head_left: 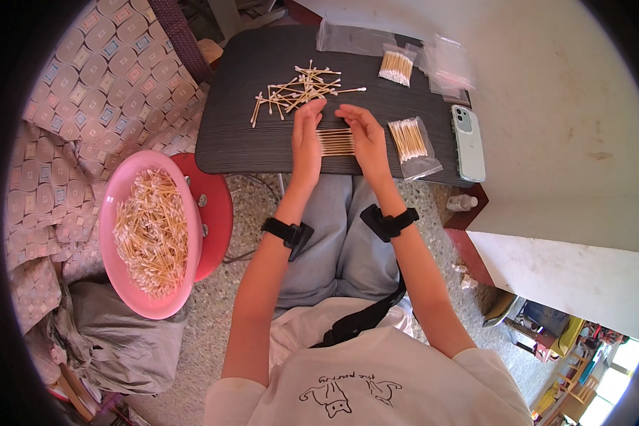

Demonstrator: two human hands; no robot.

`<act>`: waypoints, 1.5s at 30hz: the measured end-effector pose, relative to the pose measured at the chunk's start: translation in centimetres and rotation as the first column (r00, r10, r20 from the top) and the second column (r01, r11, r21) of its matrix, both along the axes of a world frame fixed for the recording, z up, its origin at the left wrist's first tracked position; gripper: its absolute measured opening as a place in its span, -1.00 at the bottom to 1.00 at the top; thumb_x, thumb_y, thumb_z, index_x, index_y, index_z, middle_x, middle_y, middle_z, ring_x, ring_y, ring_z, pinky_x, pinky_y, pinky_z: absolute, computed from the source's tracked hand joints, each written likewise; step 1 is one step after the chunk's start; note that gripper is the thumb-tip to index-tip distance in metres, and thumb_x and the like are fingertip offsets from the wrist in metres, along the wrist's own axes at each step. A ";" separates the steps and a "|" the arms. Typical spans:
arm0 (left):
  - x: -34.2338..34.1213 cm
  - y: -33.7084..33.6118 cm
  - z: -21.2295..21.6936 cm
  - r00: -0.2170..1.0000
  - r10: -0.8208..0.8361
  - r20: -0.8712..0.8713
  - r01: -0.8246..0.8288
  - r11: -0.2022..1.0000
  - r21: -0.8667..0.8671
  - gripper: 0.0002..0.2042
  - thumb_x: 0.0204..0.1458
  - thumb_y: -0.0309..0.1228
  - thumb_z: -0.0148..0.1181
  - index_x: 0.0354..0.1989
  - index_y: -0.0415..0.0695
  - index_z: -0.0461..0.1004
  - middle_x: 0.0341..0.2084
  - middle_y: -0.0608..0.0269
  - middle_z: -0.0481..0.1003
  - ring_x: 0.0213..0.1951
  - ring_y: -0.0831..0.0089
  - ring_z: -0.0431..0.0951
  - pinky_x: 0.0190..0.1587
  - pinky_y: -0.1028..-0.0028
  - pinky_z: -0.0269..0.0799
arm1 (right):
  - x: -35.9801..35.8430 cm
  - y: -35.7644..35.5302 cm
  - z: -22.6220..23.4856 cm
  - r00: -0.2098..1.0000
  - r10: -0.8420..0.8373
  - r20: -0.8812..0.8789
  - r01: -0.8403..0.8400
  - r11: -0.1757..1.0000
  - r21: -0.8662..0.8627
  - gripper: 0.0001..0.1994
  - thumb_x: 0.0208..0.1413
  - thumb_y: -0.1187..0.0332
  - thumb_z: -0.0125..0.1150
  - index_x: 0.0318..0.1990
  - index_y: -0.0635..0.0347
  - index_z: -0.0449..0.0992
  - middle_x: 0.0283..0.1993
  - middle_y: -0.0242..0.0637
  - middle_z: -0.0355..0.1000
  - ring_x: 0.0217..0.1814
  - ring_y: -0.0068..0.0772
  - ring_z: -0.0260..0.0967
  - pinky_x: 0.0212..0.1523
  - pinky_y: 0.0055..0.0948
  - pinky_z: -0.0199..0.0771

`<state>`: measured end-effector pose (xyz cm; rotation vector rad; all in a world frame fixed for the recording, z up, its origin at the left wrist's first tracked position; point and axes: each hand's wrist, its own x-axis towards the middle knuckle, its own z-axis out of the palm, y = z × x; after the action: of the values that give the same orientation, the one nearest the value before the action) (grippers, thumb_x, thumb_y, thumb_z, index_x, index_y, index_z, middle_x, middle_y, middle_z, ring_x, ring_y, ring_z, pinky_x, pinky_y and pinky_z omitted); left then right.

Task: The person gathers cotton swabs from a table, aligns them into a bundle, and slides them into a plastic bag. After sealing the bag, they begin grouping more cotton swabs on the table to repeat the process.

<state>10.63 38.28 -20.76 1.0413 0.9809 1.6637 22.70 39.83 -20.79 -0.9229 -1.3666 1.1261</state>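
Note:
Between my two hands a row of wooden cotton swabs (336, 143) lies side by side at the near edge of the dark table (241, 153). My left hand (307, 144) is at the row's left end and my right hand (370, 144) at its right end, palms facing each other. Both have their fingers stretched forward and slightly bent; the swab tips are hidden behind them. Just beyond lies a loose, crisscrossed pile of cotton swabs (302, 91). Beside my right hand rests a clear bag of cotton swabs (410, 140).
Another filled swab bag (397, 65) and empty clear bags (449, 65) lie at the far right, with a phone (468, 144) at the right edge. To the left, a pink basin (108, 234) full of swabs stands on a red stool (216, 206). A wall (561, 142) borders the right side.

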 end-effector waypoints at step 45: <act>-3.8 -3.0 1.2 0.324 0.161 -0.932 0.183 0.956 0.229 -0.77 0.01 -0.45 0.25 -0.13 -0.16 0.54 -0.28 0.17 0.40 -0.12 0.20 0.41 -0.03 0.28 0.38 | 3.2 -1.8 2.2 0.647 -0.217 0.731 -0.326 0.788 0.522 -0.77 -0.04 0.45 0.26 -0.18 0.25 0.58 -0.26 -0.31 0.39 -0.11 -0.28 0.37 -0.12 -0.33 0.48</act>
<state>6.85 35.32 -19.60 2.3997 1.4418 1.0499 25.93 38.01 -18.62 -0.8743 -2.3043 0.1838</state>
